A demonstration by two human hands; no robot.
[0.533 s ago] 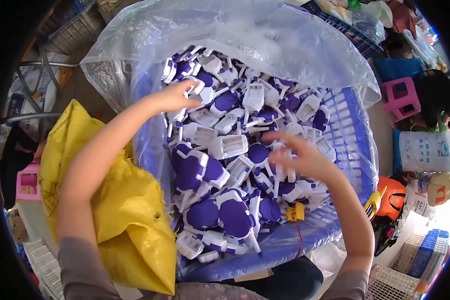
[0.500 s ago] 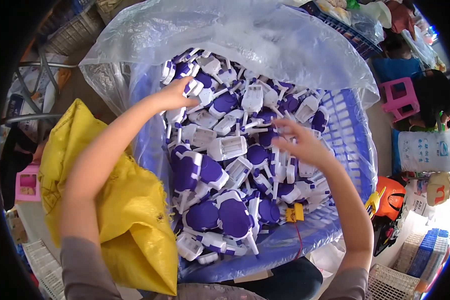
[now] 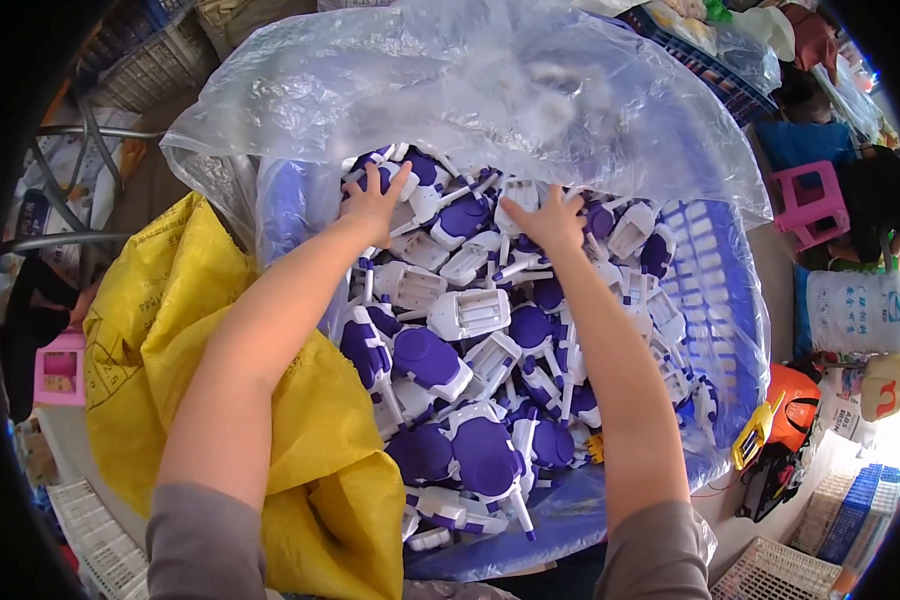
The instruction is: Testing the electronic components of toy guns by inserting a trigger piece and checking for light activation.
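White/purple plastic pcs, many w/ thin stems, heaped loose in blue-violet basket, mixed angles; some purple side up, others w/ white recesses showing.

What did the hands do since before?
The right hand moved forward over the pile of purple-and-white plastic pieces; its arm now mostly hides a small yellow block. The left hand turned so its fingers point forward, near the same spot. I can't tell if anything was grabbed or dropped. The crumpled yellow sack stayed left of the blue slotted plastic basket.
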